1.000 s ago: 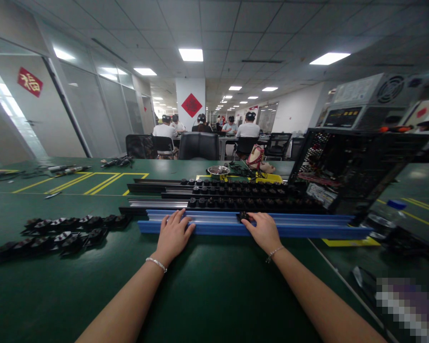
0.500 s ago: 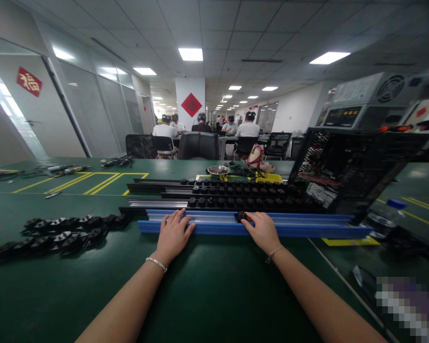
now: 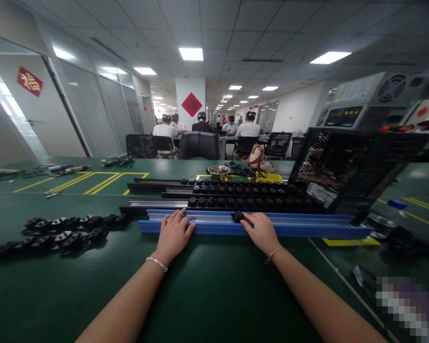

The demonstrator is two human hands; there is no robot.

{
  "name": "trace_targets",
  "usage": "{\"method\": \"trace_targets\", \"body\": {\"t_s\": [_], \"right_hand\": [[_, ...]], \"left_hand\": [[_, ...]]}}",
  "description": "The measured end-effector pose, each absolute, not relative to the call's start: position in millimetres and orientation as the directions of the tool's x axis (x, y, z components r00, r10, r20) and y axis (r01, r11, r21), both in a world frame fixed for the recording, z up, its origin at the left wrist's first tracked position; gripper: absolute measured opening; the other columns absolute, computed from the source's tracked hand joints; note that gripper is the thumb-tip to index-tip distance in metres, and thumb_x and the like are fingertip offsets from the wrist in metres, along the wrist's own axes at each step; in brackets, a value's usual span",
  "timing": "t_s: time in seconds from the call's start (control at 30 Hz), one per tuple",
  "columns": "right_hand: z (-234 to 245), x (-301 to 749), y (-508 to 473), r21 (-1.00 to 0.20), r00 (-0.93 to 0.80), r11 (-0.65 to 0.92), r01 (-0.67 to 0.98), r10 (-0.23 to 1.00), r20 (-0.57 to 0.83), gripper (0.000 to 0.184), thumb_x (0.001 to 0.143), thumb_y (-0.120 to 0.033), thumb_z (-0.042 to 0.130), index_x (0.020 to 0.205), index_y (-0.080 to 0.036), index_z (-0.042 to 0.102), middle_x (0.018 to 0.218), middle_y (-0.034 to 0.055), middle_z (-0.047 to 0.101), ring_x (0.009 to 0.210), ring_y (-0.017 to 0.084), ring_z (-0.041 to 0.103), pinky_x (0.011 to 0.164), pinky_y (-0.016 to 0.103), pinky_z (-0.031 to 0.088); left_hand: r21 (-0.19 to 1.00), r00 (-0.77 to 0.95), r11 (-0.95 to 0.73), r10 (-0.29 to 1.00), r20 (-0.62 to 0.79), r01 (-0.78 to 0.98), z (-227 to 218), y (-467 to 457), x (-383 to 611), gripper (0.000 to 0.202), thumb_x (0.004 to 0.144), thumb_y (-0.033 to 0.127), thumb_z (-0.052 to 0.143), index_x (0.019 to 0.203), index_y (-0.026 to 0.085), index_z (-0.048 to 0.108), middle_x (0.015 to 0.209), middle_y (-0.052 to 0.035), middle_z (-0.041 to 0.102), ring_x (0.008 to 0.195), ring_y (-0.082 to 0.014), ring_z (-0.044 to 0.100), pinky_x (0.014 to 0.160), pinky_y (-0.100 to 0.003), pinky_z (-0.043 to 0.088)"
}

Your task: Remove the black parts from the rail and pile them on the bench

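Observation:
A long blue rail (image 3: 307, 232) with a pale inner channel lies crosswise in front of me. My left hand (image 3: 174, 233) rests on its left part, palm down with fingers spread, holding nothing. In the channel near the rail's middle sits a small black socket-like block (image 3: 238, 216). The thumb and fingers of my right hand (image 3: 260, 232) are closed at its right side; their exact hold is partly hidden. Just beyond the blue rail lie black rails (image 3: 153, 203) carrying rows of similar black blocks (image 3: 232, 202).
More black blocks (image 3: 62, 237) lie in two rows at left. An open computer case (image 3: 364, 166) with power supplies (image 3: 375, 97) on top stands at right, near a bottle with a blue cap (image 3: 396, 205). A metal bowl (image 3: 218, 170) sits behind the rails. Several people sit farther back.
The black block has shifted slightly left along the blue rail, with my right fingers staying at its right side. My left hand has not visibly moved.

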State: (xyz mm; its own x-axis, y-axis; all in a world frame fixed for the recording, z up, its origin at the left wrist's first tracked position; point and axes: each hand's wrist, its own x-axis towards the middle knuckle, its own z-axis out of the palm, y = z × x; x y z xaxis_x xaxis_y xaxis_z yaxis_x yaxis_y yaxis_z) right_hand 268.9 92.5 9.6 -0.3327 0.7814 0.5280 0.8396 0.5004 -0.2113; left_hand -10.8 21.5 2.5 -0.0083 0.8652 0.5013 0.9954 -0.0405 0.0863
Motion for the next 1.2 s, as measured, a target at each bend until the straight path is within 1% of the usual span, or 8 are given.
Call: {"method": "trace_targets", "body": {"t_s": [0.17, 0.57, 0.8, 1.2], "right_hand": [[9.5, 267.1, 91.1, -0.226, -0.330, 0.513, 0.828, 0.772, 0.544, 0.031, 0.086, -0.036, 0.048, 0.102, -0.019, 0.068, 0.098, 0.0069, 0.069, 0.093, 0.021, 0.057, 0.085, 0.035, 0.040], [9.7, 257.9, 85.1, -0.249, -0.366, 0.545, 0.801, 0.774, 0.517, 0.030, 0.086, -0.035, 0.048, 0.103, -0.019, 0.067, 0.099, 0.0059, 0.069, 0.095, 0.020, 0.056, 0.088, 0.035, 0.040], [10.7, 253.4, 81.4, -0.219, -0.422, 0.576, 0.788, 0.763, 0.490, 0.031, 0.087, -0.035, 0.046, 0.104, -0.021, 0.067, 0.099, 0.0049, 0.069, 0.096, 0.019, 0.056, 0.087, 0.035, 0.039], [13.7, 252.2, 78.1, -0.191, -0.445, 0.587, 0.787, 0.754, 0.483, 0.033, 0.088, -0.038, 0.042, 0.106, -0.023, 0.066, 0.101, 0.0045, 0.068, 0.098, 0.018, 0.056, 0.088, 0.035, 0.038]], "left_hand": [[0.084, -0.006, -0.043, 0.861, 0.508, 0.996, 1.3, 21.6, -11.6, 0.038, 0.089, 0.047, 0.032, 0.105, 0.029, 0.062, 0.136, -0.0044, 0.048, 0.126, -0.0238, 0.040, 0.104, -0.047, 0.026], [0.092, -0.014, -0.036, 0.870, 0.493, 0.995, 3.5, 20.8, -10.5, 0.038, 0.089, 0.046, 0.033, 0.105, 0.029, 0.062, 0.136, -0.0042, 0.048, 0.125, -0.0242, 0.041, 0.104, -0.048, 0.026], [0.100, -0.016, -0.038, 0.869, 0.494, 0.994, 3.1, 21.0, -10.8, 0.037, 0.088, 0.046, 0.034, 0.105, 0.029, 0.063, 0.136, -0.0042, 0.047, 0.126, -0.0241, 0.040, 0.105, -0.047, 0.025], [0.118, -0.028, -0.034, 0.875, 0.484, 0.992, 3.3, 21.6, -10.4, 0.036, 0.088, 0.045, 0.035, 0.105, 0.030, 0.063, 0.136, -0.0044, 0.048, 0.126, -0.0240, 0.039, 0.105, -0.047, 0.025]]}}
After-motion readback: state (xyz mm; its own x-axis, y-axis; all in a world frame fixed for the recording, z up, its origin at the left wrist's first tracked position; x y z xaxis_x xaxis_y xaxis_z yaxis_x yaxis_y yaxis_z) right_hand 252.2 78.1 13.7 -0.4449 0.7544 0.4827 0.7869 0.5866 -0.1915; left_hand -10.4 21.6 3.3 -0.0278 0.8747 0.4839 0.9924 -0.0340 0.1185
